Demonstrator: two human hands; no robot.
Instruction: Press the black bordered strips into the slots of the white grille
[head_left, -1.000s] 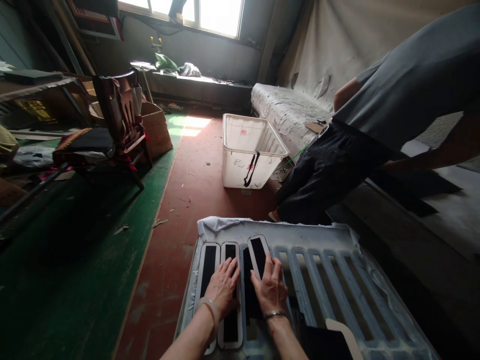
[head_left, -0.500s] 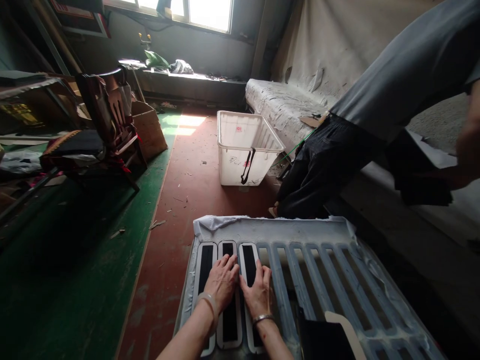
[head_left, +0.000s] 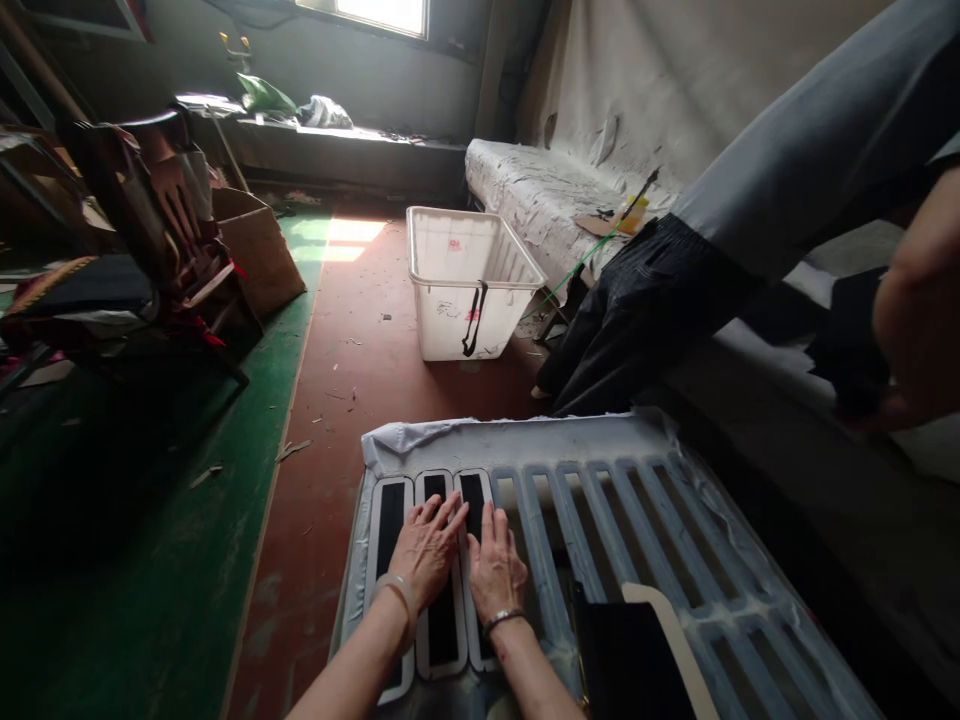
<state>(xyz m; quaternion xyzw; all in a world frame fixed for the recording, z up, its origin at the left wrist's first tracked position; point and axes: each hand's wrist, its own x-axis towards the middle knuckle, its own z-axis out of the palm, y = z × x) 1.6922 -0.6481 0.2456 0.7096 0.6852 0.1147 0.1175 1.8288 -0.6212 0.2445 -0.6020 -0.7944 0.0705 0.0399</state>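
Three long pieces with black middles and pale rounded borders lie side by side at the left of a slotted grey frame [head_left: 592, 530]. My left hand [head_left: 426, 545] rests flat over the middle piece [head_left: 441, 630], its fingertips reaching the edge of the right-hand piece [head_left: 474, 500]. On that right-hand piece my right hand [head_left: 496, 570] lies with fingers stretched out, pressing along its border. The leftmost piece [head_left: 390, 530] sits partly behind my left forearm. Nothing is gripped in either hand. A black piece with a cream edge [head_left: 637, 650] lies on the frame's near part, right of my right forearm.
A white plastic bin [head_left: 472, 290] with a black strap stands on the red floor beyond the frame. At the right a person in dark trousers [head_left: 645, 290] bends over, holding something dark. A wooden chair [head_left: 180, 220] and a cardboard box [head_left: 259, 250] stand at the left.
My right hand's fingers have straightened and lie flatter on the right-hand piece, which now sits closer to the middle one. The view has shifted slightly. The other person's arm has moved.
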